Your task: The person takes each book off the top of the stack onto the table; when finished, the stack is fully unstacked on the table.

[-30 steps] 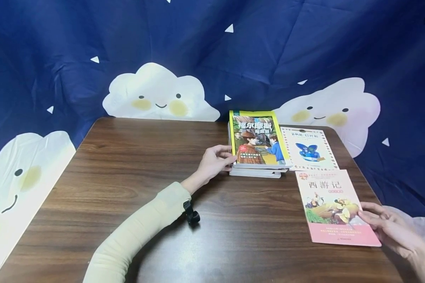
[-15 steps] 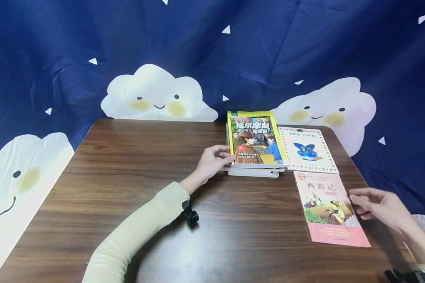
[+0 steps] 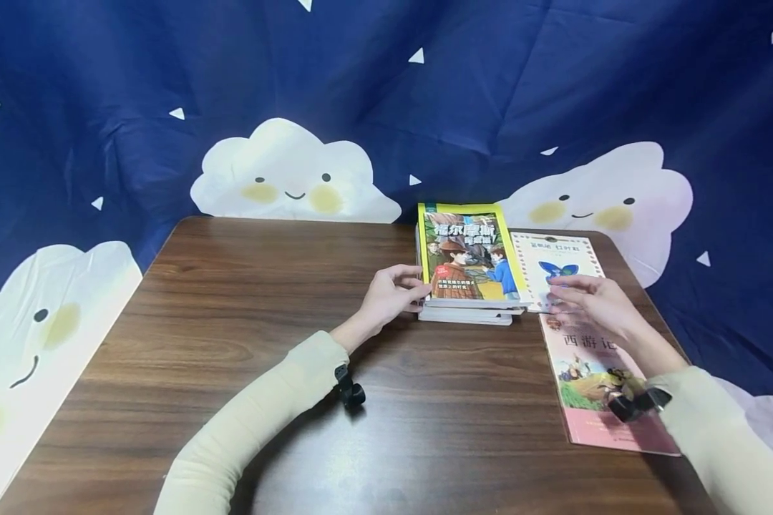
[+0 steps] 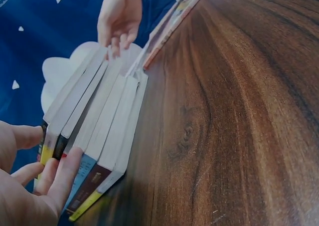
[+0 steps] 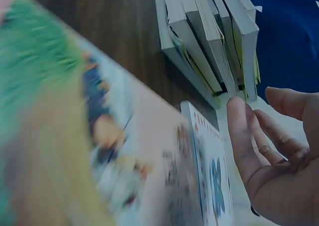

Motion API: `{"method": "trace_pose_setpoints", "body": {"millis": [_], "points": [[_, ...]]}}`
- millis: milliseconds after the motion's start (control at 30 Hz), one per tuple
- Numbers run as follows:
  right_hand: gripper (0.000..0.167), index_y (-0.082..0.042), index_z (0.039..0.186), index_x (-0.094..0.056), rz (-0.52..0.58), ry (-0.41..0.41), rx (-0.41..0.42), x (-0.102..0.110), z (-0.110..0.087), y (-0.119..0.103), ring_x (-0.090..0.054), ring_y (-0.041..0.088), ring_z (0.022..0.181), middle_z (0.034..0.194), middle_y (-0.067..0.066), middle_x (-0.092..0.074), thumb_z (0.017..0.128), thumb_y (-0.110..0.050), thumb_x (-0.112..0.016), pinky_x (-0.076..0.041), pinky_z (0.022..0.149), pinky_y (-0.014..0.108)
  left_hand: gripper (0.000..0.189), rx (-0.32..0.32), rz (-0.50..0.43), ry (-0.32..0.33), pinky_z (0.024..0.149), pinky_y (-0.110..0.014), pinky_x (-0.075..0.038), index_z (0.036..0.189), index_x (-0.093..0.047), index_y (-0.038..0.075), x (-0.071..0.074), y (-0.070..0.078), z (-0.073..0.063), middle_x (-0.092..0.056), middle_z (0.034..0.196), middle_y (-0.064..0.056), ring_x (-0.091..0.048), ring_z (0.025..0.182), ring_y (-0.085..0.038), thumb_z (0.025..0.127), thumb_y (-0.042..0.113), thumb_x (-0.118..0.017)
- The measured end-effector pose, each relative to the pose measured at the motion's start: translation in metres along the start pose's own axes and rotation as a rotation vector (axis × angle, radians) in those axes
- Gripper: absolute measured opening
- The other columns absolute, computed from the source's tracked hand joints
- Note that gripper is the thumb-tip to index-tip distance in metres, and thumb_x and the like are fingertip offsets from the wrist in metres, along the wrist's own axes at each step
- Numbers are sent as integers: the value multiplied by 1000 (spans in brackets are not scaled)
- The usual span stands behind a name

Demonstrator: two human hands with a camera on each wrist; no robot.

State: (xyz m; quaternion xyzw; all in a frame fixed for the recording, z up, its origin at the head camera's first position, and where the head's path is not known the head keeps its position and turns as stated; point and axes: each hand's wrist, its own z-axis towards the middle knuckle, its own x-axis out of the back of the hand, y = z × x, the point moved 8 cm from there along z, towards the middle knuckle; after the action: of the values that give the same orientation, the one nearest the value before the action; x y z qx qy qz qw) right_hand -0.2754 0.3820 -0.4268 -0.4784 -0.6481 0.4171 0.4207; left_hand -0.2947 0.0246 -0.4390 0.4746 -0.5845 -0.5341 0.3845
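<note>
My left hand (image 3: 393, 290) touches the left side of a stack of paperback books (image 3: 470, 257), topped by a yellow-bordered book with cartoon figures. In the left wrist view its fingertips (image 4: 72, 158) rest along the spines, fingers fairly straight. My right hand (image 3: 595, 304) hovers at the stack's right, over a white book with a blue butterfly-like picture (image 3: 557, 250), fingers loosely extended and holding nothing. A pink-edged book (image 3: 608, 422) lies in front of the white one, partly hidden by my right forearm. The right wrist view shows the stack's page edges (image 5: 207, 41) near those fingers.
All the books lie on the right half of a brown wood-grain table (image 3: 264, 300). A dark blue curtain (image 3: 361, 64) with white clouds hangs behind it. Black wrist cameras are strapped to both sleeves.
My right hand lets go of the pink book, leaving it on the table in front of the white one, then moves up and left towards the stack. The left hand stays at the stack.
</note>
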Motion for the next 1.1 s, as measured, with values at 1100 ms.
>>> {"method": "trace_pose_setpoints", "body": {"millis": [1100], "points": [[73,1,160,-39,-282,69,-48,-38,67,-23,-65,0,83,95,-20,-63,104,-37,-68,-64,77,22,60,155,-108,-57,73,-29,-69,151,-51,-1,7,-2,14,-64,141,-22,-73,86,-13,96,0,-74]]}}
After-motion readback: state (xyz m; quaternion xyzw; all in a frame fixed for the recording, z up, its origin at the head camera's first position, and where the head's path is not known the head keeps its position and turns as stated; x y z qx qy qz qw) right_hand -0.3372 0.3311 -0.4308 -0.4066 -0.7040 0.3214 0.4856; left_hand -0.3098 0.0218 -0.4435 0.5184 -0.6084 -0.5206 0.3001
